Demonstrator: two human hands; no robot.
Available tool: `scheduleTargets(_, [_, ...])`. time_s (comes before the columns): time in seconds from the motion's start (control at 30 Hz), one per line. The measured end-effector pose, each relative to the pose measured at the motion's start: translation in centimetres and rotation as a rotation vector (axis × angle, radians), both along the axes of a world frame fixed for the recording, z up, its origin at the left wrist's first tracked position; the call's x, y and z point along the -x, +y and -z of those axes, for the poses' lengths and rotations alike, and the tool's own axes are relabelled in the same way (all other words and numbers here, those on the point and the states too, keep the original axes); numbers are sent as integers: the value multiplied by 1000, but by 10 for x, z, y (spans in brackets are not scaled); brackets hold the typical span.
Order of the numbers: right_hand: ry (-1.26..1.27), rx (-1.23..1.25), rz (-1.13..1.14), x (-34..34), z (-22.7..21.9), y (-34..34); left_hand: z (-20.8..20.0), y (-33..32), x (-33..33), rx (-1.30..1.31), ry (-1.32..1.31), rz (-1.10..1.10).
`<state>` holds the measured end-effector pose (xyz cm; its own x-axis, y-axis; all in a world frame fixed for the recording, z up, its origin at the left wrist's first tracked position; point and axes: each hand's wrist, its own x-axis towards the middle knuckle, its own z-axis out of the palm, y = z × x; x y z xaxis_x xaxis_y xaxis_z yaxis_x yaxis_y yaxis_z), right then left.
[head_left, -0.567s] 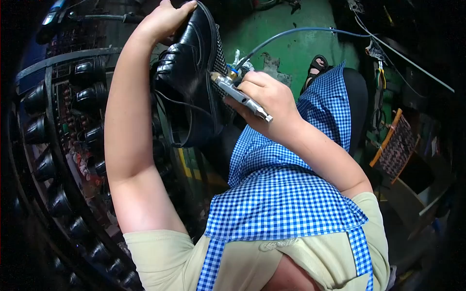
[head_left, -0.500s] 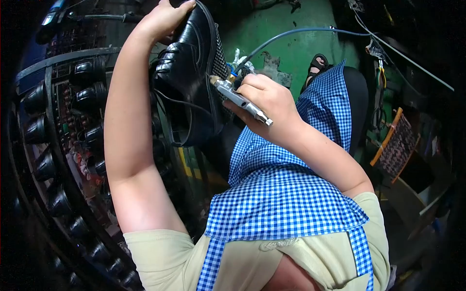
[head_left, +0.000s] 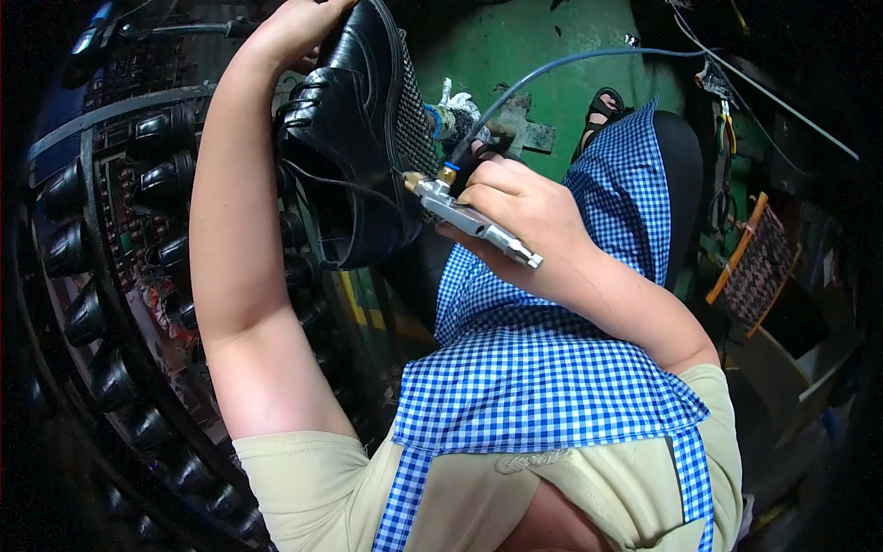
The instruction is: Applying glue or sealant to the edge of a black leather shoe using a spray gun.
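Spray gun [head_left: 478, 225] drawn down toward the heel of the shoe [head_left: 359, 129]

Its nozzle [head_left: 413, 182] has gone from higher up the shoe's side to nearer the heel, and the shoe has edged slightly left in view; so the heel end is the part being worked now, I'd judge. Leftmost stands a rack [head_left: 120, 109] lined with black shoes [head_left: 167, 184]. Next to it the left hand [head_left: 296, 32], partly cut off above, grips the shoe by its toe end, holding it tilted, left of the lap. The nozzle sits right at the shoe's edge; whether they touch, I can't tell. Right of that, the right hand [head_left: 524, 207] is wrapped around the spray gun, whose hose [head_left: 589, 57] arches away rightward over the green floor [head_left: 579, 78].
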<state>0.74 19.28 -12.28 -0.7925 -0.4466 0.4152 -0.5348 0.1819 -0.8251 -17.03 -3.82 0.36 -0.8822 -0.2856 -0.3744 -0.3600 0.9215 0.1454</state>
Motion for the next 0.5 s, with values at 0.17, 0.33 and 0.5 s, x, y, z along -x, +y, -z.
scheduleTargets(0.17, [101,-122,249,27,24,15,6,-8,-1,75,39,-1])
scheduleTargets(0.33, [100,-342,181,46,77,-14,24,-14,5,42,104,113])
scheduleTargets(0.5, [-51,-440,18,39,94,-27,25,15,-5,236,242,386])
